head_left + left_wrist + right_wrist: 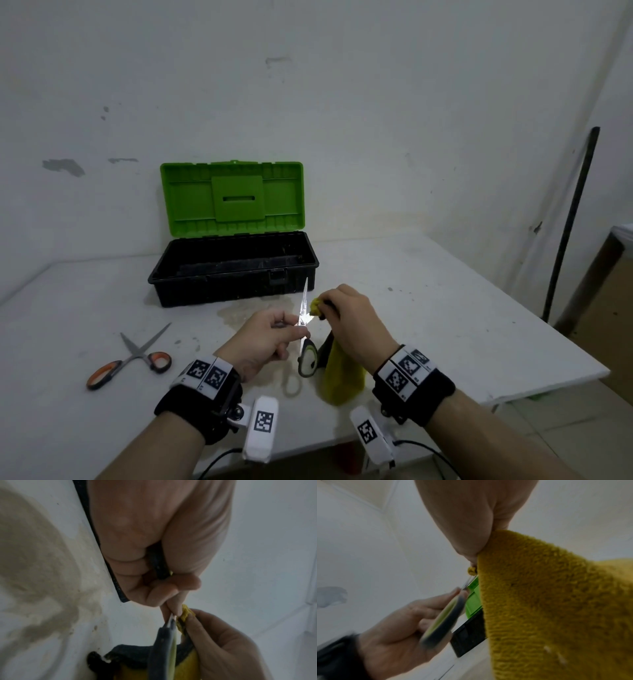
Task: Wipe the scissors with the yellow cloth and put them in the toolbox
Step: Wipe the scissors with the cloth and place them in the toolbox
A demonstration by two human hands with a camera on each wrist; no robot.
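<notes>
Scissors (303,308) shiny metal — cloth (342,373) fuzzy, matt.

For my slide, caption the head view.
Left hand holds scissors; right hand wipes them with yellow cloth before open toolbox.

No readable text — the wristbands (409,368) carry only black-and-white square code markers, perhaps with tiny illegible characters.

Right wrist view: scissors (443,620) handle motion-blurred; yellow cloth (556,608) cut off by frame edge.
</notes>
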